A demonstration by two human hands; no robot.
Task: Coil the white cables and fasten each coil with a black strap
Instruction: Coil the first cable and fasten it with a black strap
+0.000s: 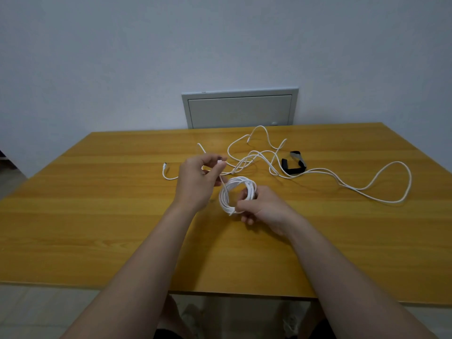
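Note:
A white cable coil (228,189) of several loops is held above the wooden table (97,216). My right hand (264,209) grips the coil at its lower right side. My left hand (198,182) pinches the free end of that cable, with its white plug (220,162) at my fingertips, just up and left of the coil. Loose white cable (381,189) lies tangled across the far right of the table. Two black straps (294,165) lie curled among that cable, beyond my right hand.
Another white cable end (165,170) lies on the table left of my left hand. A grey wall panel (239,110) sits behind the table's far edge. The table's near edge runs below my forearms, with floor and my feet under it.

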